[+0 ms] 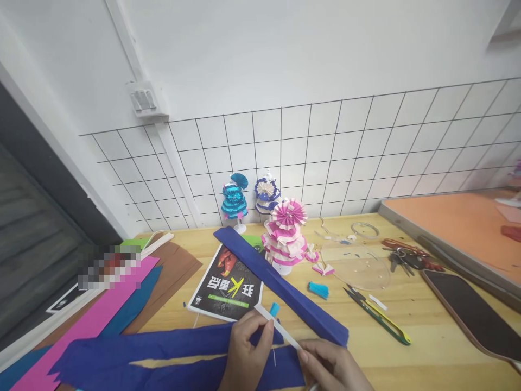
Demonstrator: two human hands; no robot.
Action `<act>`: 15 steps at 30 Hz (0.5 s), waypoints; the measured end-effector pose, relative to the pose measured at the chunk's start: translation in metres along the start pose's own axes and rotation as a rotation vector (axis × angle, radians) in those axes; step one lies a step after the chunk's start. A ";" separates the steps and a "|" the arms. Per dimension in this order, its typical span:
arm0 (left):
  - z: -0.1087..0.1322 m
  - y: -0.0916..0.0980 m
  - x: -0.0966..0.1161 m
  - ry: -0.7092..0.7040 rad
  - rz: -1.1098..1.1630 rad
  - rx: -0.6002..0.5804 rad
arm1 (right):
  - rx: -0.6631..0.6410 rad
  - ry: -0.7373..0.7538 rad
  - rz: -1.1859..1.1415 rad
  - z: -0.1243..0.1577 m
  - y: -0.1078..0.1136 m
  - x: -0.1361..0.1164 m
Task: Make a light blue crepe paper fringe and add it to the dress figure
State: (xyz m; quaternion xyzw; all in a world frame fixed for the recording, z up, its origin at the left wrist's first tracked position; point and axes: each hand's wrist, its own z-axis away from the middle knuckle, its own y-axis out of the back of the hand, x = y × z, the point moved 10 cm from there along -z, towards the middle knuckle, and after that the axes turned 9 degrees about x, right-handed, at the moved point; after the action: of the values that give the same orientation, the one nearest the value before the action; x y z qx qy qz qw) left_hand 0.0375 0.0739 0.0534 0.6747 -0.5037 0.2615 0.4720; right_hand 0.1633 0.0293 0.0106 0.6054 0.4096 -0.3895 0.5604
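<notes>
Low in the middle of the head view, my left hand (249, 348) pinches a narrow white strip (286, 333) between thumb and fingers. The strip's lower right end is pinched by my right hand (334, 365). It slants between both hands, and I cannot tell whether it is paper or tape. Beneath the hands lie dark blue crepe paper pieces (175, 347). A long blue crepe strip (293, 290) runs diagonally across a black-covered book (234, 288). A small bright blue piece (274, 310) shows just beyond the white strip.
Pleated-paper decorations stand by the wall: pink and white (285, 239), turquoise (235, 203), blue and white (266, 190). At right are yellow-green snips (380, 317), keys (402, 259), a phone (476, 309) and a transparent round sheet (356, 266). Pink paper (93, 320) lies left.
</notes>
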 end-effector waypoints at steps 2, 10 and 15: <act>0.002 0.001 0.001 -0.021 -0.008 0.009 | 0.033 0.020 0.009 0.000 0.004 -0.002; 0.004 0.008 0.013 -0.117 0.034 0.070 | 0.069 0.058 0.059 0.001 0.012 0.003; 0.009 -0.002 0.018 -0.137 0.022 0.025 | 0.077 0.162 0.082 0.002 0.013 -0.017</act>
State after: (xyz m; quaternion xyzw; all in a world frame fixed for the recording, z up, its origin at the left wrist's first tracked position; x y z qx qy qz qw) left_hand 0.0451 0.0581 0.0637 0.6913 -0.5388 0.2262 0.4250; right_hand 0.1694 0.0255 0.0308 0.6723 0.4134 -0.3314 0.5170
